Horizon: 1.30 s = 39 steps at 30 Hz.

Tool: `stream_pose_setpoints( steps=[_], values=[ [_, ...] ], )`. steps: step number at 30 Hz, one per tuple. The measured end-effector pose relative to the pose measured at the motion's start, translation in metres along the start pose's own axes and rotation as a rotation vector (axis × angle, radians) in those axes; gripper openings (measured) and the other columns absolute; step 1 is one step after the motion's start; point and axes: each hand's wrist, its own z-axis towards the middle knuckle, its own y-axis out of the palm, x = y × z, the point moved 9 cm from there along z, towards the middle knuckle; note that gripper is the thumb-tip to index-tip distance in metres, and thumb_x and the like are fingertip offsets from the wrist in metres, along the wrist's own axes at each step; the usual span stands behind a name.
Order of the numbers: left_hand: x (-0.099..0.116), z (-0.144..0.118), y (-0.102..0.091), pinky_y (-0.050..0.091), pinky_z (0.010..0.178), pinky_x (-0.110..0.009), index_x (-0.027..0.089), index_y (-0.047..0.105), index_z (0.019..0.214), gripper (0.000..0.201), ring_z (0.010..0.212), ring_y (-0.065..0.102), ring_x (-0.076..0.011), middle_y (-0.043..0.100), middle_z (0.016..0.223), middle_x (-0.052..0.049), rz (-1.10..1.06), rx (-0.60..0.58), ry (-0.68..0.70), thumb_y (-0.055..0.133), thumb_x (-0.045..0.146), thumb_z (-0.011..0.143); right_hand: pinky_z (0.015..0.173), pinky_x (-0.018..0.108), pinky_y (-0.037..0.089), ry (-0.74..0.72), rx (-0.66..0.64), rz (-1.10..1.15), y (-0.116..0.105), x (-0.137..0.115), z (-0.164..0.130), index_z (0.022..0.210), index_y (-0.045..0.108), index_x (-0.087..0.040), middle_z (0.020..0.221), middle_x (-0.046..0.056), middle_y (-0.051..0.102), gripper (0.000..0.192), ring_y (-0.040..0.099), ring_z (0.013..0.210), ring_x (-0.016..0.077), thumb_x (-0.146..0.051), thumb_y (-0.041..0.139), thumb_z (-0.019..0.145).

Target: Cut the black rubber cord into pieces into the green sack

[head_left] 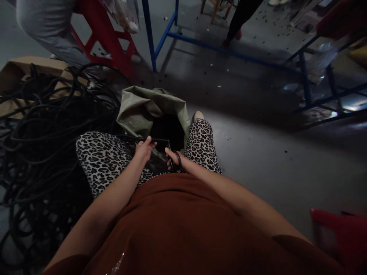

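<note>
My left hand (pixel 144 150) grips a thin black cord (pixel 159 140) between thumb and fingers, over the near side of an open grey-green sack (pixel 136 109). My right hand (pixel 173 157) is closed round a pair of scissors (pixel 169 145) with black handles, and its blades point up beside the cord's right end. Whether the blades touch the cord I cannot tell. The sack stands between my knees, and its inside is dark. From my left hand the cord runs left towards a big tangled heap of black cord (pixel 48 130).
Behind the heap stands an open cardboard box (pixel 43 61). A red plastic stool (pixel 103 30) and another person's grey-trousered leg (pixel 48 26) are at upper left. A blue metal frame (pixel 200 40) crosses ahead. Another red stool (pixel 338 229) is at lower right. Small bits litter the floor.
</note>
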Motion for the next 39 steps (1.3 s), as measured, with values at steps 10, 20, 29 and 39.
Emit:
stream_pose_setpoints(
  steps=[10,20,29,39],
  values=[
    [-0.004,-0.005,0.0026,0.053,0.065,-0.029,0.012,0.05,0.067,0.026,0.064,0.06,-0.0116,0.059,0.065,-0.002,0.042,-0.033,-0.024,0.075,0.019,0.065,0.033,0.018,0.043,-0.005,0.021,0.045,0.001,-0.0072,-0.0046,0.099,0.052,-0.013,0.047,-0.002,0.054,0.047,0.053,0.033,0.0125,-0.058,0.04,0.092],
    [-0.0057,-0.0017,-0.0011,0.054,0.067,-0.031,0.012,0.048,0.068,0.027,0.065,0.06,-0.012,0.058,0.066,-0.001,0.03,-0.033,-0.021,0.074,0.018,0.066,0.033,0.018,0.043,-0.027,0.024,0.022,0.0014,-0.0085,-0.002,0.102,0.053,-0.013,0.047,-0.002,0.053,0.047,0.054,0.034,0.0127,-0.057,0.041,0.092],
    [-0.0035,-0.0046,0.0,0.054,0.067,-0.031,0.013,0.045,0.066,0.029,0.064,0.061,-0.0124,0.059,0.065,-0.001,0.033,-0.014,-0.01,0.073,0.018,0.068,0.032,0.017,0.039,-0.037,0.033,-0.003,0.0001,-0.0075,-0.0001,0.106,0.053,-0.011,0.047,-0.001,0.055,0.05,0.054,0.035,0.013,-0.057,0.04,0.092],
    [-0.0033,-0.0087,0.0031,0.054,0.063,-0.028,0.012,0.049,0.066,0.027,0.063,0.06,-0.0112,0.058,0.065,-0.001,0.048,-0.021,-0.024,0.076,0.018,0.064,0.032,0.018,0.039,-0.02,0.042,0.001,-0.0002,-0.007,0.0005,0.109,0.053,-0.01,0.048,-0.001,0.055,0.05,0.056,0.037,0.0138,-0.055,0.04,0.093]
  ],
)
